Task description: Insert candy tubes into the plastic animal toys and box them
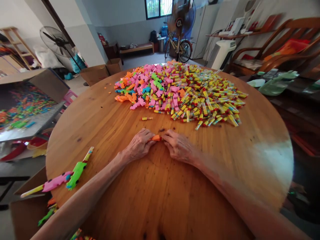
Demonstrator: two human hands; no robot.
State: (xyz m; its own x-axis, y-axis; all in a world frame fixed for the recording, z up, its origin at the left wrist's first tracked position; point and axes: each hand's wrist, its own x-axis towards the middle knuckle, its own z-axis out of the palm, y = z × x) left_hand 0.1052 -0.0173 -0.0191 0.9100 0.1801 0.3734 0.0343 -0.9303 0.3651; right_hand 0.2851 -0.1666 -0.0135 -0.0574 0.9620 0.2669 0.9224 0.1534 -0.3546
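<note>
The orange plastic piece (pixel 156 137) is small and bright, and because the fingers cover part of it, its full shape I cannot tell. It is located between the two hands, around the middle of the round wooden table (pixel 225 166). The left hand (pixel 140 144) grasps its left end with thumb and fingers; the right hand (pixel 179 146) has bent fingers at its right end, but I cannot tell if they grip it. On the far side, a single yellow-labelled tube (pixel 146 118) lies near the hands, and behind it spreads a heap of toys and tubes (pixel 207 100). At near left, a green toy (pixel 76 175) and a pink toy (pixel 57 181) lie just beside each other, the pink one reaching over the table's edge. From the right forearm to the right edge extends a wide stretch of wood
</note>
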